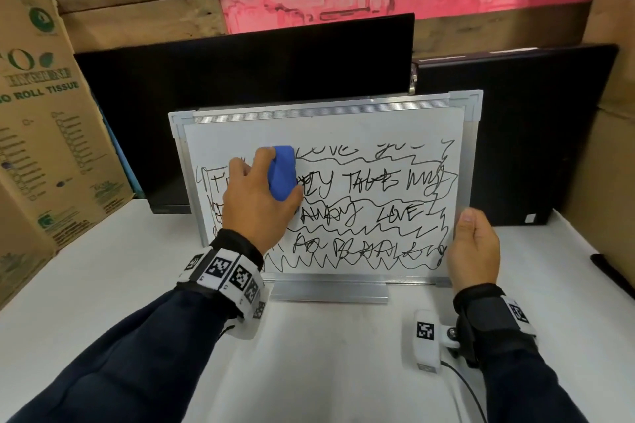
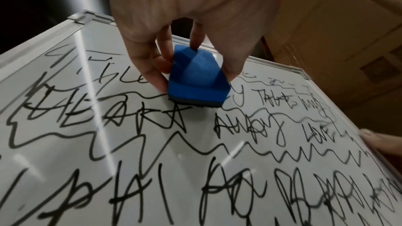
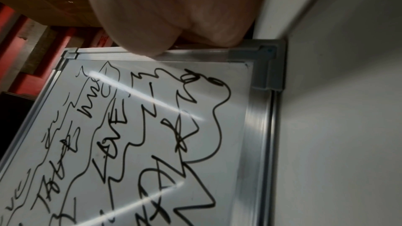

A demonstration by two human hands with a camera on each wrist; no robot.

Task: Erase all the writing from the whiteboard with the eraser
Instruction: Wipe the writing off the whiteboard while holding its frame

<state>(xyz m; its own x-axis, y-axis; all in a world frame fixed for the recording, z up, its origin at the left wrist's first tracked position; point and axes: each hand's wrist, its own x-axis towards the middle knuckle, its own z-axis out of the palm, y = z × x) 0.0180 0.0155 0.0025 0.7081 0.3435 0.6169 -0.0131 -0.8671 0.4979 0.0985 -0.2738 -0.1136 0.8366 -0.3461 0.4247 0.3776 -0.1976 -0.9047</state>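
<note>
A small whiteboard (image 1: 378,134) with an aluminium frame stands upright on the white table, leaning back. Black scribbles and words cover most of its surface (image 2: 152,152); the top strip is mostly bare. My left hand (image 1: 256,197) grips a blue eraser (image 1: 282,172) and presses its dark felt side against the board's upper left area (image 2: 196,82). My right hand (image 1: 474,247) holds the board's right edge, thumb on the front of the frame (image 3: 195,57). Its other fingers are hidden behind the board.
Two black panels (image 1: 275,65) lean behind the board. A cardboard tissue box (image 1: 44,120) stands at the left and more cardboard (image 1: 611,148) at the right. A dark object (image 1: 611,271) lies at the table's right edge. White table (image 1: 326,354) spreads in front.
</note>
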